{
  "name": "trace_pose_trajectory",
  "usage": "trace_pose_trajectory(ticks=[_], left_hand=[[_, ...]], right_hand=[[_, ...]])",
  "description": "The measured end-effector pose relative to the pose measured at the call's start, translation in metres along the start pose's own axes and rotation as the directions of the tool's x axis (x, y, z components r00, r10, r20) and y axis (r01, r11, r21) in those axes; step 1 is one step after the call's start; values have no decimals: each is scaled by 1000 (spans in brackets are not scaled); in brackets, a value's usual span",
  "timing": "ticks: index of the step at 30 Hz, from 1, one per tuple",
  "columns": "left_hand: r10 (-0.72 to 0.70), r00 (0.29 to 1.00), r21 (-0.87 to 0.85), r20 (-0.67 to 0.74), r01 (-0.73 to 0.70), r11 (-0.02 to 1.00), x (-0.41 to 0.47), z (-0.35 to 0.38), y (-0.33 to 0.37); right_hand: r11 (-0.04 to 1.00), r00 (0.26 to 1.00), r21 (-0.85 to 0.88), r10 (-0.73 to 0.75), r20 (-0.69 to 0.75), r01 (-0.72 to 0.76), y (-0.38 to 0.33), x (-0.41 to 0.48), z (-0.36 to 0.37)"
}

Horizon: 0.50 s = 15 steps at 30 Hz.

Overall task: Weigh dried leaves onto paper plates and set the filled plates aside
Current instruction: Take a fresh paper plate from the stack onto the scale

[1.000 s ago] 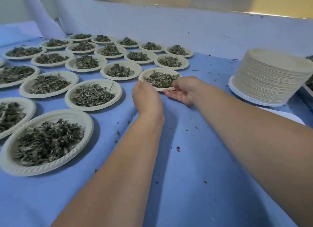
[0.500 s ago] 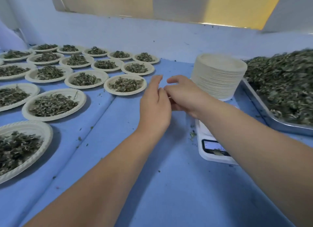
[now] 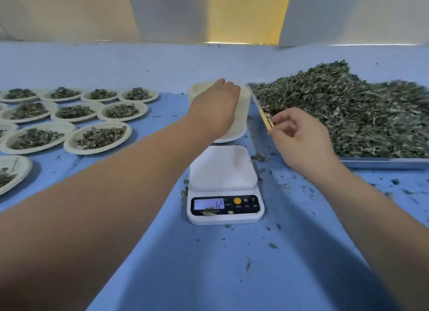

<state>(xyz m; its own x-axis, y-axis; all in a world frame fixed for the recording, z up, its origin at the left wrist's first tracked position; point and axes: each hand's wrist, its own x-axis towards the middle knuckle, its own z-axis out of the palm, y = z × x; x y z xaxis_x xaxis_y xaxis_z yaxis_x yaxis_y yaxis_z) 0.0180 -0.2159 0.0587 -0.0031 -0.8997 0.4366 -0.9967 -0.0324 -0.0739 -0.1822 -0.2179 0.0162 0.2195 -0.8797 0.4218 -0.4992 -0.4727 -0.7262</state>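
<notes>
blue tablecloth (image 3: pixel 209 264); left hand (image 3: pixel 216 106) atop round paper plate stack (image 3: pixel 244 115), grip hidden; right hand (image 3: pixel 299 136) loosely curled, empty, by steel tray (image 3: pixel 383 164)

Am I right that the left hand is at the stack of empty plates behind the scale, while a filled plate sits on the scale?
Not quite: the head view shows the scale bare on top, with no plate on it. The left hand is indeed at the stack of empty plates behind the scale.
</notes>
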Motion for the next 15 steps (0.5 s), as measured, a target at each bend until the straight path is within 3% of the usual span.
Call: trace_pose_trajectory(ticks=[5,15], left_hand=[[8,991,179,131,-31,983,18,9,0],[93,987,371,133,-136,918,25,10,2]], right_hand=[[987,1000,-158,22,-8,-23,46,8,-21],[976,995,-202,-75,69,88,75,7,-13]])
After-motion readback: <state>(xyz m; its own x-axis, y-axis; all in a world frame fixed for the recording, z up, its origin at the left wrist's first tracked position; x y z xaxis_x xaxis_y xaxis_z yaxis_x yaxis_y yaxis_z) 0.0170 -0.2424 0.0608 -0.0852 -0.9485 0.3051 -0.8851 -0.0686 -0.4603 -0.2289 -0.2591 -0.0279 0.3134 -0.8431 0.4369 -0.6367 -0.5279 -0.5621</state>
